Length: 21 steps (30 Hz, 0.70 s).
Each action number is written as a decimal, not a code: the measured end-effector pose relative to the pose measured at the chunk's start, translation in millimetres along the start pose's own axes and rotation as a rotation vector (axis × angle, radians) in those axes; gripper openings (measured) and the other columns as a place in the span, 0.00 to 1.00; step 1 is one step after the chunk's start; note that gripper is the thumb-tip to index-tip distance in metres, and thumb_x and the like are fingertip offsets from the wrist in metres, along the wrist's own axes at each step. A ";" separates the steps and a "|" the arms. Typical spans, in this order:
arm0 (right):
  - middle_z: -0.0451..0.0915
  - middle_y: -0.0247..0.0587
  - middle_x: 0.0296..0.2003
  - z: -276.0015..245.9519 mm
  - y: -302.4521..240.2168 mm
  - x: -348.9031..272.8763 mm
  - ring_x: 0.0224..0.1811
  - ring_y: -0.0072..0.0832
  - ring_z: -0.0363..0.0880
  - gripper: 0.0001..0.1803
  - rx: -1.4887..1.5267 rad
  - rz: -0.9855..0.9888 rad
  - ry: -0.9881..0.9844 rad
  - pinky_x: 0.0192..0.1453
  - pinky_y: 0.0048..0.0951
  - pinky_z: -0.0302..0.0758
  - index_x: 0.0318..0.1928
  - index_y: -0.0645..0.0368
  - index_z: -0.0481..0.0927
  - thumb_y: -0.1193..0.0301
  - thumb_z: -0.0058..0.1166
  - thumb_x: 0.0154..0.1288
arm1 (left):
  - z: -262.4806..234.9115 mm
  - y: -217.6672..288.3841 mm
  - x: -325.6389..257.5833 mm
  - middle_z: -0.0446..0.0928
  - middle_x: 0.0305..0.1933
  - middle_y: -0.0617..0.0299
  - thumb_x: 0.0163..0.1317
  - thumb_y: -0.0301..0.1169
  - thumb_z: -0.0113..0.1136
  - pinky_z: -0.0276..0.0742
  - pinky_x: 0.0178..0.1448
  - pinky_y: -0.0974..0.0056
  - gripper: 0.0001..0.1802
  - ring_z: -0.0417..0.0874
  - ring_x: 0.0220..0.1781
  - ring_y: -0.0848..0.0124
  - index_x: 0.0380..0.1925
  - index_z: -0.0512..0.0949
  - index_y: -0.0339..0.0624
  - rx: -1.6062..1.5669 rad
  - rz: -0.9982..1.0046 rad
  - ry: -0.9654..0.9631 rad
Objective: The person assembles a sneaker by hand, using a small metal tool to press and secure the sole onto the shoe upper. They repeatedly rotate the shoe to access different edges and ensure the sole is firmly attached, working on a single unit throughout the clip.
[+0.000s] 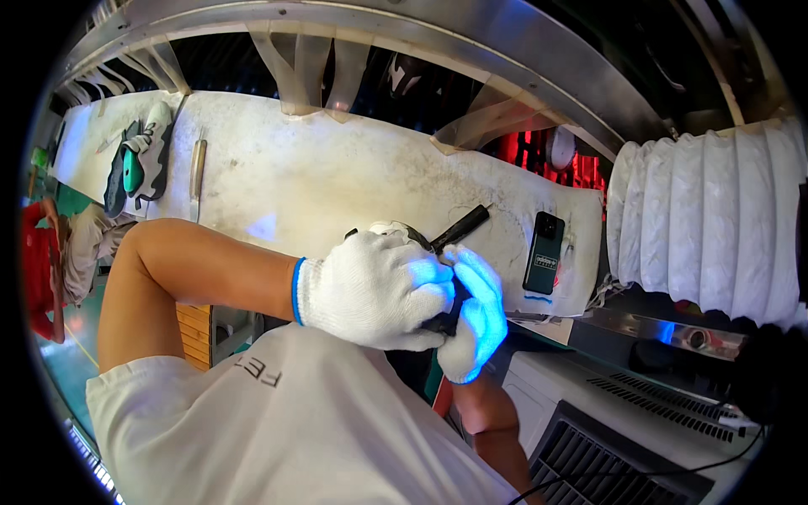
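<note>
The left grip (379, 290), in a knitted white glove with a blue-edged cuff, is curled over a dark piece (457, 305), its fingers bent round the near side. The right grip (478, 310), gloved in the same ribbed knit and washed by blue light, is folded against the other side, pinching the piece between the hands; its fingertips are partly hidden. The dark piece sits at the desk's near edge, its full shape masked by the gloves. A straight, slim black bar (463, 227) slants out beyond the fingers; whether it joins the piece cannot be told. The desk (320, 160) is pale and flat, mottled with brownish scuffs. To its right lies a smooth, rounded-corner phone (544, 252); to its left, a slim, wooden-handled tool (198, 172) near soft grey-and-black shoes (156, 156) and a rounded green block (132, 171).
</note>
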State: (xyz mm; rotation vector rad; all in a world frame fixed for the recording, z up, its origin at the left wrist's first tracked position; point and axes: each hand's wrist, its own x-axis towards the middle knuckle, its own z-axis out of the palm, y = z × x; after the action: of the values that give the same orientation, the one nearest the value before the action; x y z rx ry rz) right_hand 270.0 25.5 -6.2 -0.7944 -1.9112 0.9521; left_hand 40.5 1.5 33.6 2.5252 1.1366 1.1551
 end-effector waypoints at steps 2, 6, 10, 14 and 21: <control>0.82 0.62 0.70 6.2 -6.6 -0.4 0.74 0.52 0.81 0.29 -0.056 -0.013 0.009 0.80 0.52 0.75 0.71 0.72 0.81 0.62 0.38 0.90 | -4.5 -13.3 -5.2 0.86 0.45 0.64 0.51 0.48 0.88 0.87 0.38 0.55 0.27 0.91 0.42 0.60 0.44 0.84 0.52 -0.094 0.068 0.027; 0.75 0.65 0.77 29.1 -22.6 -2.2 0.76 0.56 0.79 0.48 0.031 -0.096 0.006 0.80 0.51 0.75 0.80 0.72 0.71 0.39 0.59 0.83 | -48.8 -16.9 -24.5 0.85 0.57 0.50 0.47 0.49 0.91 0.89 0.58 0.50 0.37 0.90 0.56 0.48 0.53 0.85 0.44 -0.189 -0.137 -0.025; 0.73 0.62 0.79 66.2 -18.1 -22.3 0.81 0.51 0.74 0.55 0.292 0.009 0.198 0.83 0.52 0.71 0.83 0.72 0.65 0.38 0.66 0.78 | -52.0 30.6 -102.8 0.48 0.92 0.30 0.34 0.44 0.99 0.70 0.87 0.42 0.81 0.61 0.91 0.33 0.88 0.58 0.44 -0.205 -0.503 0.247; 0.73 0.63 0.80 63.4 64.0 16.1 0.81 0.56 0.74 0.47 -0.417 0.352 0.275 0.85 0.55 0.68 0.85 0.62 0.64 0.52 0.68 0.78 | -36.4 66.1 -134.7 0.37 0.95 0.32 0.41 0.37 0.95 0.65 0.90 0.43 0.83 0.51 0.95 0.34 0.93 0.46 0.44 -0.157 -0.622 0.203; 0.71 0.66 0.79 67.2 148.9 35.4 0.78 0.64 0.74 0.45 -0.834 0.172 0.105 0.80 0.61 0.73 0.83 0.60 0.67 0.66 0.67 0.69 | -48.8 68.3 -170.1 0.35 0.94 0.28 0.47 0.32 0.85 0.71 0.87 0.44 0.77 0.60 0.91 0.30 0.93 0.42 0.48 -0.158 -0.797 0.125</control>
State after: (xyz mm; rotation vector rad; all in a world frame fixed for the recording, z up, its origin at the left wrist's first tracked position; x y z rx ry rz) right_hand 219.6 108.9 -142.1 -1.4628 -2.1636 0.1511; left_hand -25.2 -172.2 -5.2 1.6141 1.7560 1.0989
